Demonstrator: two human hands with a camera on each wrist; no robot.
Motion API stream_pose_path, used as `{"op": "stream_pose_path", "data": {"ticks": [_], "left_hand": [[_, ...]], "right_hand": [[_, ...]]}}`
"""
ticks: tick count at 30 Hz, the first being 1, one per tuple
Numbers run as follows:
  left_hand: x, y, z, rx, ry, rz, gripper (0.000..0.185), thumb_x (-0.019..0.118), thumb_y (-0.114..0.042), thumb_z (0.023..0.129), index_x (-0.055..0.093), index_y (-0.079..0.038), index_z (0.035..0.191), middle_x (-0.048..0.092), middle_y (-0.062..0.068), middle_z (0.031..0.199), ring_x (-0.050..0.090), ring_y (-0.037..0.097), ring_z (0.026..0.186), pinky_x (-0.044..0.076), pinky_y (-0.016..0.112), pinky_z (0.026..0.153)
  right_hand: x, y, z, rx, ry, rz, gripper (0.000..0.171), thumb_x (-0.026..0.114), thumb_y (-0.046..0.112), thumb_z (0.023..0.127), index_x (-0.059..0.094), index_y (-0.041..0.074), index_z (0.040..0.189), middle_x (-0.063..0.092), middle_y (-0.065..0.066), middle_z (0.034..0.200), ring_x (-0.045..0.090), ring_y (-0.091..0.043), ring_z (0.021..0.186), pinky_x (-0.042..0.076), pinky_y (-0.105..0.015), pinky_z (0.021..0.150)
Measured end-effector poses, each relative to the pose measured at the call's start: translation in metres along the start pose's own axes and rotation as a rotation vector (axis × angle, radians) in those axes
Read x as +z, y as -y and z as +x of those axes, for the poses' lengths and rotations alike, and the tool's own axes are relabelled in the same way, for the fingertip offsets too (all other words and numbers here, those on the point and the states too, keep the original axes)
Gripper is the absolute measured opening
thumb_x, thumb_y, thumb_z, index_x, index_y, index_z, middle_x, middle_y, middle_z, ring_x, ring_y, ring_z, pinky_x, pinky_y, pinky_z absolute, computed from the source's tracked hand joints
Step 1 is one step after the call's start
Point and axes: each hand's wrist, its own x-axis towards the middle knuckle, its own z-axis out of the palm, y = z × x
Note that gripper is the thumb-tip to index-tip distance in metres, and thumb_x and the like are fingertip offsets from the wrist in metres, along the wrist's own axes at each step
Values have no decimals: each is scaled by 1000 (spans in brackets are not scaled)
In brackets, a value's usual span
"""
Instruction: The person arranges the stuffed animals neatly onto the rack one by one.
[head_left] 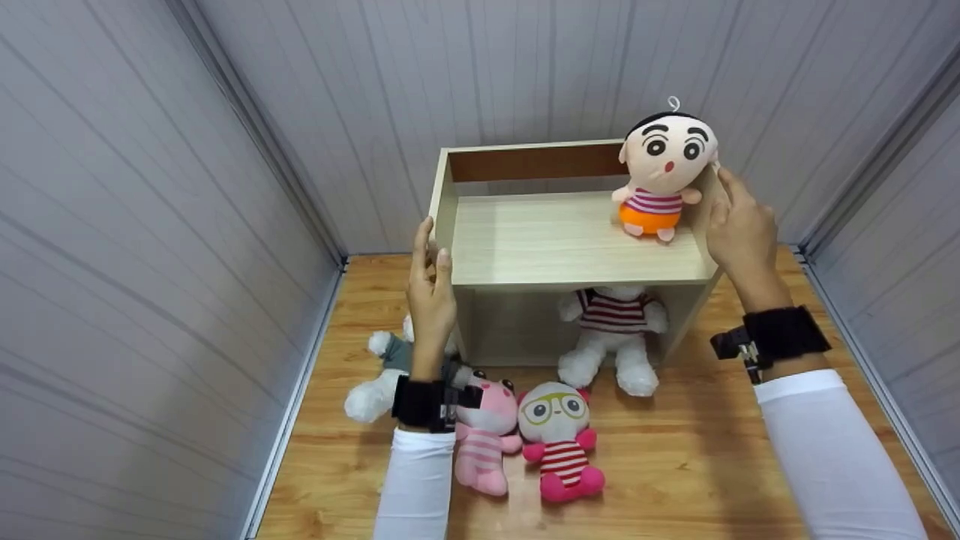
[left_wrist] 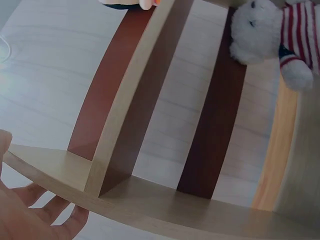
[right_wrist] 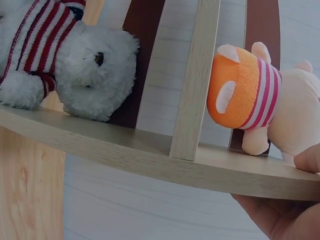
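Observation:
A pale wooden two-tier shelf point(head_left: 577, 240) stands against the back wall. My left hand point(head_left: 433, 300) holds its left side panel, fingers along the outer face and thumb by the front edge. The right side panel is between the thumb and fingers of my right hand point(head_left: 744, 229). Next to that hand, a plush boy doll point(head_left: 656, 202) with orange shorts and a striped top sits on the upper tier. A white plush bear point(head_left: 615, 330) in a striped sweater sits below, its head partly hidden by the upper board in the head view but visible in the right wrist view.
On the wooden floor point(head_left: 675, 465) in front lie a pink plush toy point(head_left: 484, 450) and a panda-like plush point(head_left: 562, 442) with yellow-green glasses. Another white plush point(head_left: 371, 397) lies left, partly behind my left arm. Grey panel walls point(head_left: 150, 262) enclose the sides and back.

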Motion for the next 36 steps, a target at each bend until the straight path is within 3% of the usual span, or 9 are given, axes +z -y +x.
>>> {"op": "stream_pose_path", "data": {"ticks": [6, 11, 14, 19, 23, 26, 28, 33, 36], "left_hand": [[4, 5, -26, 79, -92, 150, 64, 61, -14, 101, 36, -29, 159, 43, 3, 161, 51, 29, 139, 51, 52, 103], [20, 17, -61, 54, -245, 233, 59, 66, -9, 93, 44, -13, 148, 55, 14, 141, 53, 32, 128, 47, 52, 104], [31, 27, -81, 41, -236, 315, 49, 69, -8, 89, 52, -6, 135, 56, 17, 131, 53, 34, 124, 45, 49, 105], [46, 47, -111, 60, 17, 481, 27, 71, -12, 89, 65, -9, 115, 64, 12, 121, 60, 31, 114, 49, 46, 98], [57, 64, -136, 100, 218, 611, 20, 72, -18, 90, 69, -16, 109, 70, 5, 111, 64, 27, 102, 52, 44, 87], [66, 77, -154, 160, 315, 692, 20, 74, -21, 87, 70, -17, 106, 70, 4, 104, 66, 27, 97, 53, 43, 82], [70, 84, -164, 183, 374, 739, 22, 75, -23, 85, 70, -16, 106, 69, 5, 102, 65, 27, 95, 53, 44, 80], [75, 95, -185, 138, 547, 830, 38, 80, -29, 83, 66, -13, 116, 66, 10, 108, 62, 30, 104, 54, 46, 84], [76, 98, -192, 120, 599, 855, 48, 83, -31, 80, 64, -14, 121, 65, 12, 113, 61, 30, 108, 55, 46, 84]], "right_hand": [[1, 2, -1, -6, -21, -4, 50, 41, 15, 104, 47, 12, 153, 51, -28, 76, 49, -42, 68, 43, -56, 70], [-1, 1, 0, 19, 14, -11, 51, 41, 18, 105, 44, 15, 156, 51, -23, 74, 49, -38, 67, 41, -49, 66], [-2, 0, 1, 32, 25, -17, 51, 40, 19, 105, 42, 18, 157, 54, -27, 79, 49, -37, 67, 39, -47, 63], [-2, 0, 1, 19, -2, -12, 51, 40, 19, 104, 45, 18, 155, 60, -36, 94, 51, -42, 71, 41, -53, 64], [-1, -1, 0, 20, -1, -24, 51, 40, 18, 104, 46, 18, 154, 55, -26, 78, 47, -34, 61, 39, -47, 58], [-1, 0, 1, 30, 7, -34, 50, 40, 20, 105, 45, 19, 155, 48, -18, 70, 44, -30, 58, 36, -42, 57], [-1, 1, 1, 32, 12, -31, 50, 40, 20, 105, 44, 19, 155, 53, -23, 75, 47, -34, 62, 39, -45, 59], [-1, 1, 2, 41, 25, -8, 50, 39, 21, 106, 42, 19, 157, 62, -38, 102, 54, -46, 78, 44, -57, 70], [-1, 0, 1, 42, 20, -8, 51, 40, 20, 106, 43, 19, 156, 62, -37, 98, 54, -44, 74, 44, -54, 67]]}}
